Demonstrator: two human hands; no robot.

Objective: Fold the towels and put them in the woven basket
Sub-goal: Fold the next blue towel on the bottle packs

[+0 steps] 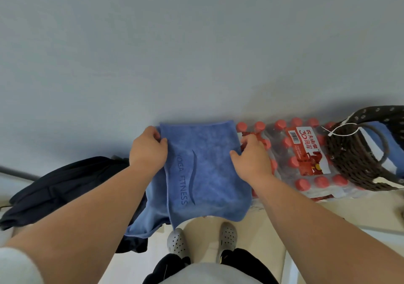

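Towel, blue (203,174), microfibre, marked "YOGA FITNESS" with a curved line. Held up in the air in front of the pale wall (196,43), above the person's feet, not in the basket. It hangs in at least two layers: a front panel with the lettering, and a paler back layer that shows lower left. Judged to be partway through folding.

Left hand (148,150): clamped on the towel's upper left edge, thumb on the front face, fingers behind. Right hand (251,159): clamped on the upper right edge, thumb also in front. The matched grips at opposite edges keep the top line taut and level, likely so the layers hang square for the next fold.

Woven basket (349,159), dark brown, to the right, tilted toward the person, with a white tag string at its rim. It already holds a folded blue-and-white cloth (371,139).

Shrink-wrapped pack of water bottles (306,170), red caps, lying beside the towel; the basket sits on or against it, which one is unclear.

Dark garment (65,187), heaped at left, partly behind the towel.

Grey perforated clogs (177,242), on the person's feet, directly below.
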